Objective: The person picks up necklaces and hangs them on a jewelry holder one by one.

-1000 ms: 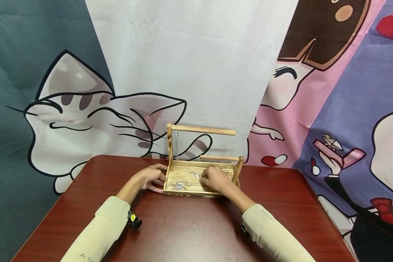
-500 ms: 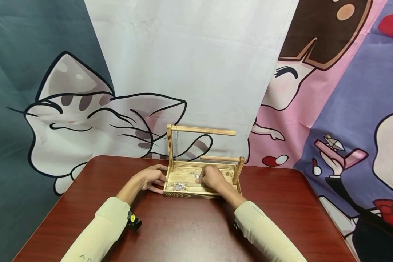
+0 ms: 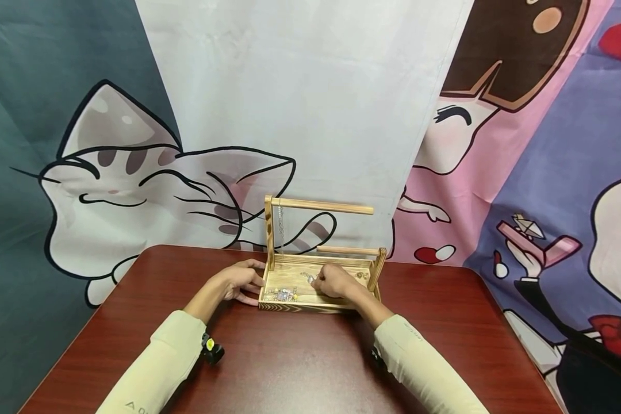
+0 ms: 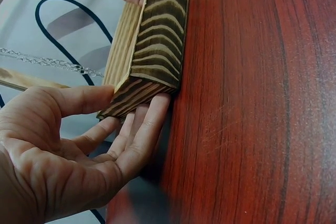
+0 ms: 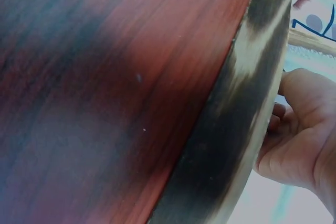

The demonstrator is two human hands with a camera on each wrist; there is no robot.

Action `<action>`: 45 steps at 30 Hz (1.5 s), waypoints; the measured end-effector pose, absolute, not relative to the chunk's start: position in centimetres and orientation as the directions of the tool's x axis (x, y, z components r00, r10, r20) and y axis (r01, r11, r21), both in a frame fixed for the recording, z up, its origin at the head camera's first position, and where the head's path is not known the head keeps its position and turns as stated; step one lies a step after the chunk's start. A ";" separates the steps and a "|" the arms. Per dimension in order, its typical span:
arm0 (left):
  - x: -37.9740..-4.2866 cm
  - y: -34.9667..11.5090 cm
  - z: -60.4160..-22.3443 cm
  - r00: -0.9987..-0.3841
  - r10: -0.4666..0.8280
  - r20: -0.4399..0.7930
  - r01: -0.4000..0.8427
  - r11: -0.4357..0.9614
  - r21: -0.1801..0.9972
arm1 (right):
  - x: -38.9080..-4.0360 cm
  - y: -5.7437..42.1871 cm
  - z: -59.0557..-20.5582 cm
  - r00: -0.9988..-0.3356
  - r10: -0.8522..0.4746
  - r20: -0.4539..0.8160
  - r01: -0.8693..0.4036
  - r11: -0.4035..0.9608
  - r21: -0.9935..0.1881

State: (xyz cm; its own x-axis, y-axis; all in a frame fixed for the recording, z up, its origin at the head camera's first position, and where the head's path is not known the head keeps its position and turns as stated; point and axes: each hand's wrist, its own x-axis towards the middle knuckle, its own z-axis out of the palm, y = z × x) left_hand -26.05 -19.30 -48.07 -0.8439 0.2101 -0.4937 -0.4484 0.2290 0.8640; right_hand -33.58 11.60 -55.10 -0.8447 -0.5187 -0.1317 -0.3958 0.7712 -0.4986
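A wooden jewelry stand (image 3: 284, 307) has a shallow tray, a tall left post with a bar, and a lower right bar. My left hand (image 3: 240, 280) grips the tray's left end, thumb at the rim and fingers against the outer wall (image 4: 137, 97). Inside the tray, my right hand (image 3: 335, 280) has curled fingers, pinching at a thin chain with a round pale pendant (image 3: 310, 279). The right wrist view shows this hand (image 5: 307, 129) behind the front wall (image 5: 226, 114), its fingertips mostly hidden.
Clear and yellow beaded jewelry (image 3: 286, 295) lies at the tray's front left, small gold-coloured pieces (image 3: 362, 275) at its right. A silver chain (image 3: 281, 227) hangs from the upper bar (image 3: 323, 205). The stand is on a red-brown table (image 3: 290, 356) before a cartoon cloth (image 3: 341, 103).
My right hand has shifted a little left, its fingertips coming to the pendant and uncovering the gold-coloured pieces. The left hand and stand stay in place.
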 end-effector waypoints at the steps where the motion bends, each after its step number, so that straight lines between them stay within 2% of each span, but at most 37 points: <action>1: -26.0 -19.3 -48.1 -0.844 0.210 -0.494 -0.448 0.231 0.864 | -33.4 11.6 -54.9 -0.841 -0.523 -0.137 -0.400 0.772 -0.494; 6: -26.0 -19.4 -48.2 -0.844 0.209 -0.494 -0.448 0.233 0.863 | -32.0 11.5 -52.4 -0.818 -0.552 -0.161 -0.392 0.740 -0.547; 8: -26.0 -19.4 -48.2 -0.844 0.208 -0.494 -0.448 0.230 0.864 | -31.2 11.4 -50.8 -0.818 -0.545 -0.183 -0.345 0.719 -0.604; 12: -26.0 -19.4 -48.1 -0.844 0.210 -0.493 -0.447 0.230 0.864 | -30.6 11.7 -50.3 -0.839 -0.531 -0.119 -0.317 0.655 -0.686; 16: -26.1 -19.3 -48.2 -0.843 0.208 -0.495 -0.450 0.228 0.863 | -29.5 11.2 -48.8 -0.885 -0.445 -0.132 -0.198 0.619 -0.760; 21: -26.1 -19.3 -48.1 -0.843 0.208 -0.496 -0.452 0.227 0.863 | -29.1 11.2 -48.7 -0.927 -0.355 -0.124 -0.096 0.542 -0.835; 25: -26.1 -19.3 -48.1 -0.842 0.210 -0.497 -0.453 0.223 0.863 | -28.9 11.4 -48.7 -0.933 -0.327 -0.150 -0.020 0.465 -0.885; 31: -26.0 -19.3 -48.1 -0.842 0.212 -0.497 -0.454 0.222 0.863 | -28.7 11.9 -48.6 -0.920 -0.293 -0.261 0.122 0.419 -0.900; 45: -25.9 -19.3 -48.0 -0.842 0.216 -0.494 -0.448 0.230 0.864 | -26.8 11.9 -47.4 -0.939 -0.274 -0.210 0.117 0.319 -0.941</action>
